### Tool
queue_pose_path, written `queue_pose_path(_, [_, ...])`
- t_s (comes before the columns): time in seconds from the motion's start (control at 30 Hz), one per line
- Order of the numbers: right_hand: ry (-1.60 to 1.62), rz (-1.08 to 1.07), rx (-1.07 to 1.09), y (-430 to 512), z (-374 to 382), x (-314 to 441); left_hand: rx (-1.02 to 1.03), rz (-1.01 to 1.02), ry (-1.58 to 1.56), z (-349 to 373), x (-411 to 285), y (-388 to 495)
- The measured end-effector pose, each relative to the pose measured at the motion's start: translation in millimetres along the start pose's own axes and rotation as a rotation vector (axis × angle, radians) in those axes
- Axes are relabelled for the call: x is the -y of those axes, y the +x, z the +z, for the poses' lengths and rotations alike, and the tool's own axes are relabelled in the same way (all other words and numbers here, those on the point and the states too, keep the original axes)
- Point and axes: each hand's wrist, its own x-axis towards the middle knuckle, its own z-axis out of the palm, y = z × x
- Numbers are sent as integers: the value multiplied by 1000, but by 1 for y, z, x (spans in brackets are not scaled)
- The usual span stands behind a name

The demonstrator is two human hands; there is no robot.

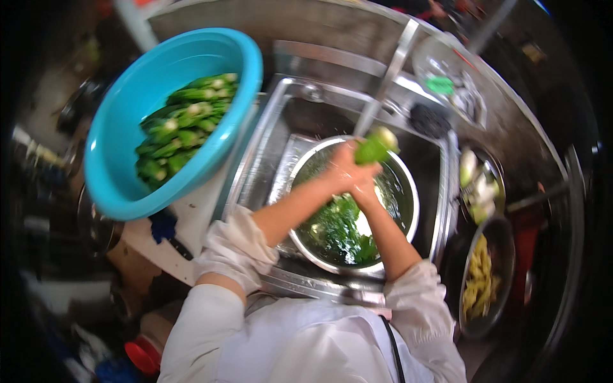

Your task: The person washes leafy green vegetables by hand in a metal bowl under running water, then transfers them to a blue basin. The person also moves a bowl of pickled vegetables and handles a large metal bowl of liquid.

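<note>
Above a round metal basin [415, 210] of water, my left hand [341, 167] grips a leafy green vegetable [371, 149] with a pale stem end pointing to the right. My right hand [365, 184] is close against the left one, just under the vegetable. Motion blur and the overlap hide whether its fingers hold anything. More green leaves [342, 227] lie in the water below my wrists. The basin stands inside a stainless steel sink [433, 191], under a flat metal spout [390, 76].
A large turquoise tub [129, 100] holding bunched greens [187, 124] stands left of the sink. A dark-handled knife [181, 249] lies on the white board [158, 249]. To the right are a bowl of pale vegetables [479, 186], a pan of yellowish pieces [481, 282] and a dark scrubber [429, 120].
</note>
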Motion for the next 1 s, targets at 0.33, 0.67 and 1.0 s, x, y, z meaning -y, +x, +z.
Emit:
queue_pose_path(0.33, [502,175,-202,-46,20,46,52,-875,-976,-14,89,-70])
queue_pose_path(0.67, [808,493,-169,-78,-3,37,-256,-694,-762,6,98,-89])
queue_pose_path(1.0, [938,419,-12,-87,-3,31,317,-206,259,8,73,-105])
